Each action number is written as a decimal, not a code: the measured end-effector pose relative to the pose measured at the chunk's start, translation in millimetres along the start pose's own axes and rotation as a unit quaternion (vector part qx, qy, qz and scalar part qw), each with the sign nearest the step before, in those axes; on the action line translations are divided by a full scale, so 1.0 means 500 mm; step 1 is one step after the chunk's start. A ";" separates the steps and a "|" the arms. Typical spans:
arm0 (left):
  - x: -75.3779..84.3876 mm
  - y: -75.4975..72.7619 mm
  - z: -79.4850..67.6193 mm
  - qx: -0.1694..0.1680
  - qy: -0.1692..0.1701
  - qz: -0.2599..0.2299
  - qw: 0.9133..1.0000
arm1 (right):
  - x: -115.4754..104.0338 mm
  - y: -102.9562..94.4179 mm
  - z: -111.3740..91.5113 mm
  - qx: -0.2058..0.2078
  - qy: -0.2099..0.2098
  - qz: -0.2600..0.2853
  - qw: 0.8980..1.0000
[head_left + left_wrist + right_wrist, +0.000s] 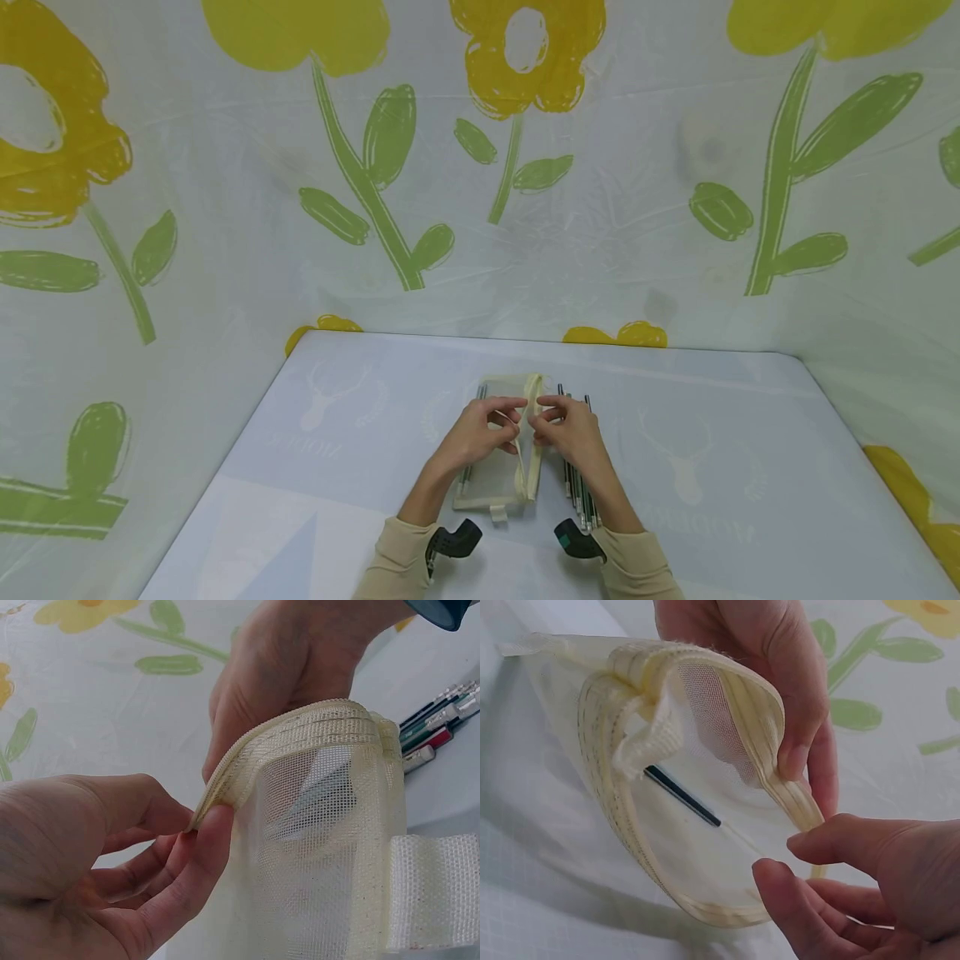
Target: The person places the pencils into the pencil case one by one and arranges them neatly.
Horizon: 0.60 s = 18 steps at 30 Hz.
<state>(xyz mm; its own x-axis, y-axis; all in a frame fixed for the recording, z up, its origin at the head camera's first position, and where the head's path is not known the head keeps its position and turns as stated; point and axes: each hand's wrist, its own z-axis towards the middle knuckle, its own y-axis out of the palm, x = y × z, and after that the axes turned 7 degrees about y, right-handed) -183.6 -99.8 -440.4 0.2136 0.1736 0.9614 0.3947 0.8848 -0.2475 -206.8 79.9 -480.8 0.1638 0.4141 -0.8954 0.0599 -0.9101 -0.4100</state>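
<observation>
A cream mesh zipper pouch point(489, 503) stands partly raised under both hands, its zippered mouth gaping in the right wrist view. My left hand point(480, 433) pinches the zipper edge point(247, 742) between thumb and fingers. Across from it, my right hand point(573, 429) has its thumb and forefinger spread apart at the same edge, fingertips right by the zipper tape point(799, 799). Through the mouth shows a dark pencil point(682, 796) inside the pouch. Part of the right hand is hidden behind the pouch in the left wrist view.
Several pencils and pens point(577, 492) lie in a bunch right of the pouch, partly under the right forearm. A white fabric tab point(433, 892) sticks out from the pouch's near end. The pale table point(712, 400) meets a flower-printed curtain point(600, 250) at the back.
</observation>
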 end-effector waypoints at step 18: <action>-0.010 -0.004 0.001 0.005 0.001 -0.008 1.000 | 0.010 -0.040 -0.003 0.020 -0.010 -0.137 0.990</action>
<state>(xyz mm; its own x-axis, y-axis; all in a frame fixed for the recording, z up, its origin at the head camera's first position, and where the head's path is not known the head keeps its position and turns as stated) -185.9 -102.3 -444.8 0.2096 0.1592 0.9647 0.3897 0.8913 -0.2318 -205.7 100.2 -476.8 0.1264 0.6460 -0.7528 0.0603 -0.7625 -0.6441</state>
